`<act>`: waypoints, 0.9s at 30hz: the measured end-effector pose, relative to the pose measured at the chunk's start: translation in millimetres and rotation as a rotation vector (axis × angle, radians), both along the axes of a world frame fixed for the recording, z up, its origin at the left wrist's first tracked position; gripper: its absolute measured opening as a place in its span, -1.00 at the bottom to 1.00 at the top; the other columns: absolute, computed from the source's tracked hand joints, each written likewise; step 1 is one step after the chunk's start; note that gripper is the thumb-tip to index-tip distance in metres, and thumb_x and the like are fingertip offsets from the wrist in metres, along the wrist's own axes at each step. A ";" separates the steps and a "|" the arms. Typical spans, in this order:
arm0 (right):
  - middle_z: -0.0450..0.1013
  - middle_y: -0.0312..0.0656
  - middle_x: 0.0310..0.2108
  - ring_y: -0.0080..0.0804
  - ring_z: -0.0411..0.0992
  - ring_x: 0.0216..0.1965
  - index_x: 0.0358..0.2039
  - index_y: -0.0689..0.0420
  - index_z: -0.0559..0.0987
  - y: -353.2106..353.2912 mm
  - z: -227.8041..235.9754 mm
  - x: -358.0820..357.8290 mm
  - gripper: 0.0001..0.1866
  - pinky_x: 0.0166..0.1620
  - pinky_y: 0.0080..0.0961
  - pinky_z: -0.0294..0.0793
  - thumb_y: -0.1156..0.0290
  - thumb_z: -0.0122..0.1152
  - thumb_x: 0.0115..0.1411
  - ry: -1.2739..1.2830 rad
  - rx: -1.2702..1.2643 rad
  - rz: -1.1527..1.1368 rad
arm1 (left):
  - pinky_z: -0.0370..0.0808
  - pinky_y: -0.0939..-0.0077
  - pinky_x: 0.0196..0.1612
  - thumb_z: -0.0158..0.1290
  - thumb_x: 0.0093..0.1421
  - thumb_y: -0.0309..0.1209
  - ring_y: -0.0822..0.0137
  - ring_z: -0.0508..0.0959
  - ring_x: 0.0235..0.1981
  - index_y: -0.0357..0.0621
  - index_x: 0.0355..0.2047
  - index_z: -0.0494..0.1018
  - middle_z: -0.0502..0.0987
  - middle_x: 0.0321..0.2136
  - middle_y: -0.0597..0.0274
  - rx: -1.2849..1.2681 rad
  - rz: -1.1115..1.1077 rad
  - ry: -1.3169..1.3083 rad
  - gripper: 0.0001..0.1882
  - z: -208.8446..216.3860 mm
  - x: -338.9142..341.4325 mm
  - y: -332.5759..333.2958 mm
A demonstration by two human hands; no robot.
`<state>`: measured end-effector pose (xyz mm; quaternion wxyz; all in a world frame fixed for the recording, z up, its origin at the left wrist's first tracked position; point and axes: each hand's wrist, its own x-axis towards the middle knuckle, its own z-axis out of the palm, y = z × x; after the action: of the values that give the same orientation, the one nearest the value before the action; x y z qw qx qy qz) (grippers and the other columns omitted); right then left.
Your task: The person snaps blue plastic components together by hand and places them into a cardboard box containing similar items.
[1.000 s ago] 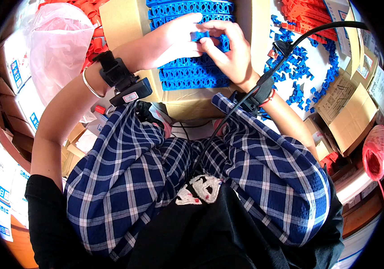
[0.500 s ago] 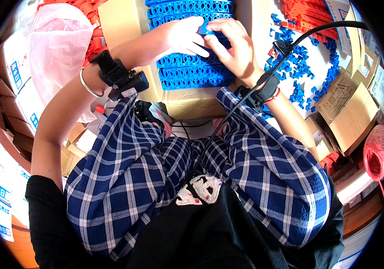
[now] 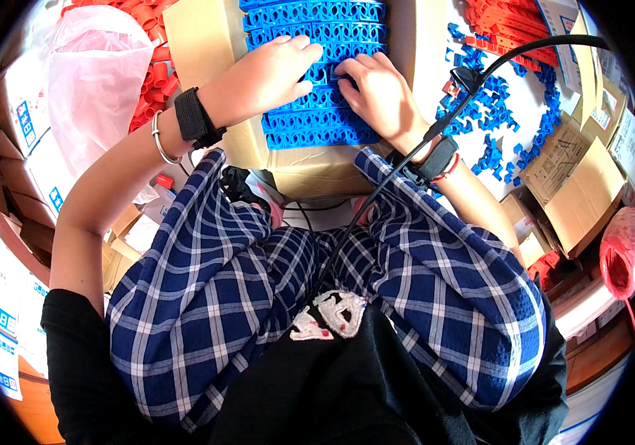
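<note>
An open cardboard box (image 3: 316,173) in front of me holds several rows of blue plastic clips (image 3: 321,137), packed side by side. My left hand (image 3: 269,80) lies over the left part of these rows, its fingers bent down and its thumb pointing toward the middle. On the right part rests my right hand (image 3: 383,100), with curled fingers and thumb against the same middle row. A narrow gap separates the two hands, and blue clips show in it. The undersides of my fingertips are hidden.
Loose blue clips (image 3: 492,111) lie scattered to the right, with red plastic strips (image 3: 507,30) beyond. Red tube-like pieces (image 3: 156,81) and a pinkish translucent bag (image 3: 91,89) are at the left. A black cable (image 3: 406,159) crosses before my right wrist. An opened carton (image 3: 588,196) stands at right.
My left hand has drawn back left and its outstretched fingers have bent down. My right hand has lowered its fingers onto the row, and the hands are farther apart.
</note>
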<state>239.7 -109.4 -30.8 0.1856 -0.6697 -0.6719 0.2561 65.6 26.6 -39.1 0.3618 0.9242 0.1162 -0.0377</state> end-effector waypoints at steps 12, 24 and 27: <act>0.50 -0.12 -0.42 -0.16 0.43 -0.30 -0.37 0.16 0.55 -1.1 -1.6 2.4 -0.89 -0.08 -0.34 0.39 0.49 0.18 0.04 0.078 -0.013 0.027 | 0.45 0.19 -0.07 0.13 0.08 -0.46 -0.01 0.49 -0.13 -0.24 -0.12 0.35 0.44 -0.24 -0.02 -0.097 -0.006 0.004 -0.65 -2.8 2.8 0.3; 0.49 -0.09 -0.42 -0.14 0.43 -0.31 -0.33 0.14 0.55 -3.7 5.1 5.4 -0.84 -0.12 -0.29 0.43 0.44 0.21 0.04 0.072 0.007 -0.001 | 0.46 0.24 -0.12 0.12 0.07 -0.50 0.06 0.50 -0.19 -0.25 -0.16 0.34 0.43 -0.29 0.00 -0.229 0.015 -0.054 -0.68 -0.5 5.3 3.0; 0.46 -0.14 -0.43 -0.15 0.43 -0.31 -0.32 0.12 0.54 0.2 17.1 2.2 -0.83 -0.15 -0.29 0.46 0.39 0.24 0.05 0.129 0.109 -0.043 | 0.45 0.24 -0.12 0.12 0.07 -0.49 0.05 0.49 -0.20 -0.26 -0.17 0.35 0.43 -0.30 -0.01 -0.267 0.022 0.035 -0.69 -1.8 1.5 5.5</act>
<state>241.9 -109.2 -13.7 0.2699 -0.6549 -0.6572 0.2576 67.1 32.1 -40.9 0.4799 0.8657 0.1264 -0.0653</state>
